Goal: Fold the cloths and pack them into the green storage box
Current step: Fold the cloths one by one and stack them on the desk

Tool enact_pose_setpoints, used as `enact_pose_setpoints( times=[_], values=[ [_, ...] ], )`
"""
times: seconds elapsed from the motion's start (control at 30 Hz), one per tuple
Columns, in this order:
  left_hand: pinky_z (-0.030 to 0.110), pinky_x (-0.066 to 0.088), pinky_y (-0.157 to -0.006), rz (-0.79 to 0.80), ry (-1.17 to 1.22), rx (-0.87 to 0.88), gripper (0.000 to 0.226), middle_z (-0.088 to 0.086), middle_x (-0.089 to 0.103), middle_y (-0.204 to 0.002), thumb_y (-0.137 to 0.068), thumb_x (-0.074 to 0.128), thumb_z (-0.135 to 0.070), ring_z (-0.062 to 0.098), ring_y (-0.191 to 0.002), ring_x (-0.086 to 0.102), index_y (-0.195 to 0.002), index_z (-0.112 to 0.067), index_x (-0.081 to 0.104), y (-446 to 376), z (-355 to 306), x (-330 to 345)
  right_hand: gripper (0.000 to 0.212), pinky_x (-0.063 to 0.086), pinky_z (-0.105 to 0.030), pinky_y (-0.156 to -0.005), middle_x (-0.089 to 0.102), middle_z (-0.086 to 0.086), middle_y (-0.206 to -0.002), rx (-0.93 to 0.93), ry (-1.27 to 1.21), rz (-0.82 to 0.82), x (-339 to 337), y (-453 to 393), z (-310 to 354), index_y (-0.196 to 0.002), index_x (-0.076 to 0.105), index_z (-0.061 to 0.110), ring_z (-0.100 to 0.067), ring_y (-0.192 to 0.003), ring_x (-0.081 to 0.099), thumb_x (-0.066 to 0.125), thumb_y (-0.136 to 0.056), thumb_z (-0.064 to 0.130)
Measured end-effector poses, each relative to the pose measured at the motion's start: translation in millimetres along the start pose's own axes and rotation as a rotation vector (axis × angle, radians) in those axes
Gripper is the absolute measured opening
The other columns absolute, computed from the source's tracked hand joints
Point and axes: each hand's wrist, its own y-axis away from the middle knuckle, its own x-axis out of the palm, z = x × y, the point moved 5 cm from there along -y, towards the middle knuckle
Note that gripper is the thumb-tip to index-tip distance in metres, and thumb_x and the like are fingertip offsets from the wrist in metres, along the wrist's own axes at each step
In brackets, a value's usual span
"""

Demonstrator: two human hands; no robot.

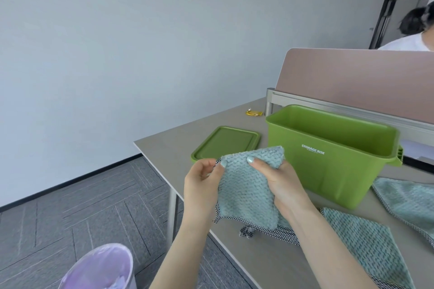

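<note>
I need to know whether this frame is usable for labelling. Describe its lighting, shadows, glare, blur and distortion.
Head view: soft, even light, with no glare on the green storage box; only faint shadows on the table; strong wide-angle bending, the table and wall tilting; slight softness overall, yet the weave of the folded cloth held by the left hand and right hand stays readable, as does the box lettering.

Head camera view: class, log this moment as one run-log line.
hands: left hand and right hand hold folded teal textured cloth | green plastic storage box: open, no cloth visible inside | flat green lid: on table
</note>
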Motion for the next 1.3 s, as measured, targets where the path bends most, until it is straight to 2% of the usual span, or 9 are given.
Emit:
enact_pose_setpoints(
  times=[0.1, 0.33, 0.5, 0.67, 0.83, 0.97, 1.07, 1.17, 1.3],
  values=[
    [0.031, 0.040, -0.073, 0.010, 0.078, -0.054, 0.010, 0.006, 0.057, -0.081, -0.088, 0.060, -0.016, 0.019, -0.077, 0.050, -0.078, -0.015, 0.060, -3.3, 1.7, -1.9, 0.011, 0.056, -0.033, -0.071, 0.076, -0.007, -0.089, -0.004, 0.018, 0.029, 1.4, -0.4, 0.9, -0.091, 0.070, 0.006, -0.020, -0.084, 0.072, 0.067, -0.082, 0.013],
    [0.028, 0.028, -0.058, -0.027, 0.022, -0.021, 0.011, 0.009, 0.046, -0.078, -0.092, 0.053, -0.018, 0.018, -0.073, 0.037, -0.081, -0.016, 0.052, -0.3, -9.0, -11.1, 0.027, 0.052, -0.036, -0.085, 0.073, -0.011, -0.100, 0.125, 0.154, 0.114, -16.0, -5.5, -5.1, -0.099, 0.068, 0.002, -0.023, -0.093, 0.068, 0.064, -0.084, 0.024],
    [0.017, 0.031, -0.048, 0.021, -0.045, 0.064, 0.013, 0.006, 0.046, -0.070, -0.091, 0.054, -0.013, 0.016, -0.062, 0.036, -0.083, -0.022, 0.050, 7.4, -20.1, -8.1, 0.018, 0.053, -0.030, -0.078, 0.074, -0.009, -0.093, 0.085, 0.119, 0.060, -27.0, -3.4, 3.2, -0.091, 0.070, 0.006, -0.020, -0.086, 0.069, 0.066, -0.083, 0.021],
    [0.017, 0.046, -0.059, 0.061, 0.081, 0.083, 0.024, 0.005, 0.063, -0.076, -0.092, 0.054, -0.008, 0.013, -0.066, 0.054, -0.102, -0.030, 0.054, 14.7, -32.1, -2.4, 0.019, 0.051, -0.038, -0.085, 0.071, -0.013, -0.096, 0.025, 0.123, -0.024, -30.9, 0.4, 7.8, -0.097, 0.064, 0.010, -0.022, -0.086, 0.066, 0.067, -0.082, 0.021],
    [0.028, 0.042, -0.070, 0.098, -0.011, 0.111, 0.037, 0.006, 0.064, -0.082, -0.092, 0.050, -0.005, 0.018, -0.073, 0.052, -0.095, -0.037, 0.069, 11.2, -32.5, -6.5, 0.031, 0.050, -0.047, -0.092, 0.067, -0.019, -0.099, -0.186, 0.351, 0.032, -33.5, 8.1, 28.0, -0.105, 0.061, 0.048, -0.026, -0.095, 0.064, 0.057, -0.090, 0.021],
    [0.021, 0.050, -0.074, 0.147, -0.024, 0.097, 0.026, -0.002, 0.073, -0.094, -0.091, 0.053, -0.003, 0.007, -0.081, 0.064, -0.100, -0.020, 0.071, 11.6, -38.6, -6.3, 0.035, 0.043, -0.029, -0.100, 0.064, 0.016, -0.116, -0.209, 0.559, 0.310, -23.9, 16.6, 33.5, -0.104, 0.064, 0.049, -0.004, -0.110, 0.059, 0.064, -0.084, 0.021],
    [0.010, 0.048, -0.071, 0.239, -0.141, 0.158, 0.032, -0.009, 0.072, -0.091, -0.087, 0.057, 0.001, -0.002, -0.075, 0.065, -0.105, -0.023, 0.067, 13.8, -48.2, -4.3, 0.045, 0.041, -0.014, -0.091, 0.059, 0.025, -0.109, -0.257, 0.655, 0.306, -23.6, 17.9, 37.5, -0.103, 0.058, 0.048, 0.003, -0.100, 0.059, 0.069, -0.079, 0.011],
    [0.008, 0.042, -0.062, 0.165, -0.403, 0.260, 0.030, -0.008, 0.072, -0.082, -0.084, 0.059, -0.003, 0.005, -0.068, 0.062, -0.092, -0.031, 0.063, 12.0, -56.6, -8.7, 0.028, 0.039, -0.005, -0.063, 0.065, 0.022, -0.074, -0.331, 0.726, 0.190, -28.6, 17.8, 45.1, -0.095, 0.065, 0.037, 0.007, -0.065, 0.056, 0.068, -0.081, 0.012],
    [0.012, 0.038, -0.062, 0.121, -0.584, 0.331, 0.011, -0.004, 0.068, -0.083, -0.084, 0.064, -0.015, 0.002, -0.068, 0.058, -0.088, -0.023, 0.069, 9.9, -59.3, -9.2, 0.004, 0.036, -0.022, -0.058, 0.062, 0.004, -0.075, -0.355, 0.787, 0.115, -35.7, 13.7, 44.9, -0.079, 0.067, 0.025, -0.004, -0.058, 0.048, 0.070, -0.079, 0.022]
  ],
)
